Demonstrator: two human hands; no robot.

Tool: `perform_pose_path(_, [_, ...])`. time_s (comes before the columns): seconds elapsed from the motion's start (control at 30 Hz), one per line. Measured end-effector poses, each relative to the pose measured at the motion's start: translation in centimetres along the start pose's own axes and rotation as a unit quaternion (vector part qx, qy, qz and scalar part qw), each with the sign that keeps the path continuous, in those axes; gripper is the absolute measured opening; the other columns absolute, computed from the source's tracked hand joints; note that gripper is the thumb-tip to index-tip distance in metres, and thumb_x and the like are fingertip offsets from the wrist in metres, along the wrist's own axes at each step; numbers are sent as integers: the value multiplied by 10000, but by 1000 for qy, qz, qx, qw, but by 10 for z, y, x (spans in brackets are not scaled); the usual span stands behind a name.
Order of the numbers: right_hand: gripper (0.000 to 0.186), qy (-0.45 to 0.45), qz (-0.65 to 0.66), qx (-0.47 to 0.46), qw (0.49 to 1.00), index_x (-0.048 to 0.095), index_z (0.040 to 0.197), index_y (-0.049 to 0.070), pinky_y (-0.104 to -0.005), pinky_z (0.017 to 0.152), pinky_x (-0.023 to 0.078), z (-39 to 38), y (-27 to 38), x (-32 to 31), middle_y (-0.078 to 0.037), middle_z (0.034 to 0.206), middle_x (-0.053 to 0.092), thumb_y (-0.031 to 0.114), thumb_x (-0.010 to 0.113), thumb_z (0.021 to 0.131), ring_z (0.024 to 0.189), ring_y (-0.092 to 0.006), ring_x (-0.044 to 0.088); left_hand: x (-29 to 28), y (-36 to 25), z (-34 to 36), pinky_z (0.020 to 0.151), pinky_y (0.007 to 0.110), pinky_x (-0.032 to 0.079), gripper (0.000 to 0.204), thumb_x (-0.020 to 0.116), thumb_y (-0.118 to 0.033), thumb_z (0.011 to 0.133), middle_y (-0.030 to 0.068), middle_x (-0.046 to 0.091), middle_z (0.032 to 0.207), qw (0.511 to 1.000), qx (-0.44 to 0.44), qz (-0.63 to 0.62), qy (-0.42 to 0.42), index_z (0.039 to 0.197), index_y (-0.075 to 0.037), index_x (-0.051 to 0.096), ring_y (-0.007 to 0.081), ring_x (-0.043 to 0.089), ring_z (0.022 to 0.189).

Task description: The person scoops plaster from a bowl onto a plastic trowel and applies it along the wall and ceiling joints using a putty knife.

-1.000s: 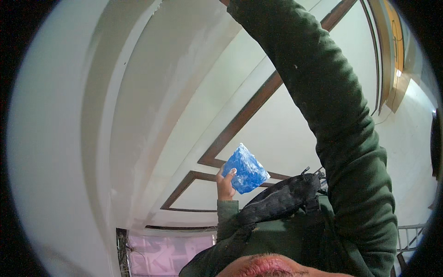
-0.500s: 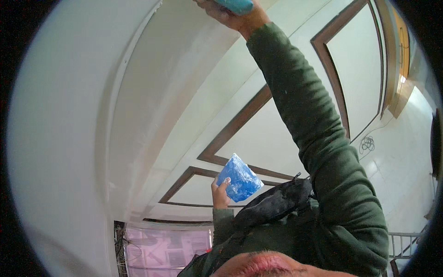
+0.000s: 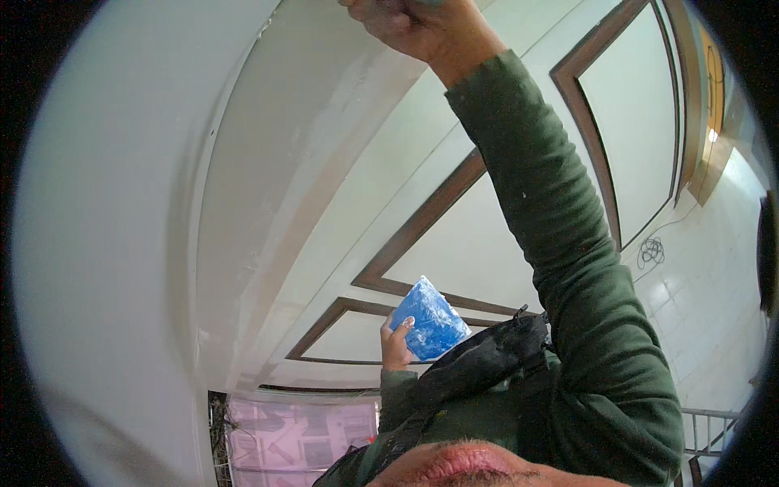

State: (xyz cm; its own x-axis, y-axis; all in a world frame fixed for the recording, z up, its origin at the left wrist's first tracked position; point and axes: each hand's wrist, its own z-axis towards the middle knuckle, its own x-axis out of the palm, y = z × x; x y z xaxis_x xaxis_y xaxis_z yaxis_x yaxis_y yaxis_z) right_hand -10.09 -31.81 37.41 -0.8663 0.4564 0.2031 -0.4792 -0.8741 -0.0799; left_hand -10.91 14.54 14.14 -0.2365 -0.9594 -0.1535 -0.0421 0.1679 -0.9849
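My right hand (image 3: 418,28) is raised on a green-sleeved arm against the white ceiling (image 3: 308,162), at the top of the view. Its fingers are closed in a fist around a teal object that is almost wholly hidden at the picture's edge. My left hand (image 3: 395,347) is held lower, near my chest. It grips a blue block wrapped in clear plastic (image 3: 432,318) by its lower left corner, tilted upward.
Brown trim strips (image 3: 422,223) frame panels across the ceiling. A black bag strap (image 3: 479,365) crosses my chest. A pink patterned sheet (image 3: 300,442) hangs below, a wire coil (image 3: 649,252) lies on the right wall, and a metal railing (image 3: 718,430) stands at the lower right.
My right hand has come into view from beyond the top edge and now presses near the ceiling. The left hand stays closed on the blue block, barely moving.
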Motion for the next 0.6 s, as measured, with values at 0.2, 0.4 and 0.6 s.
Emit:
perform_pose_path(0.2, [145, -240, -139, -10, 961, 518, 852, 71, -191, 453, 348, 43, -9, 58, -13, 753, 474, 132, 444, 961, 554, -65, 404, 6, -11, -9, 748, 304, 504, 316, 621, -37, 802, 64, 633, 941, 992, 53, 115, -20, 1112, 18, 590, 157, 602, 821])
perform_pose_path(0.4, [137, -132, -140, -30, 981, 545, 908, 63, -192, 489, 392, 51, -10, 3, -22, 781, 518, 175, 481, 953, 613, -99, 486, 20, -9, -11, 715, 287, 489, 309, 623, -38, 806, 56, 629, 929, 989, 90, 119, 1, 1107, 21, 593, 138, 581, 785])
perform_pose_path(0.6, [219, -170, -208, 25, 963, 589, 1014, 30, -252, 567, 494, -19, -12, 14, -100, 922, 612, 225, 557, 919, 741, -173, 608, 2, -6, -5, 746, 289, 500, 300, 611, -20, 800, 70, 638, 936, 1000, 6, 20, -16, 1096, 29, 592, 147, 600, 806])
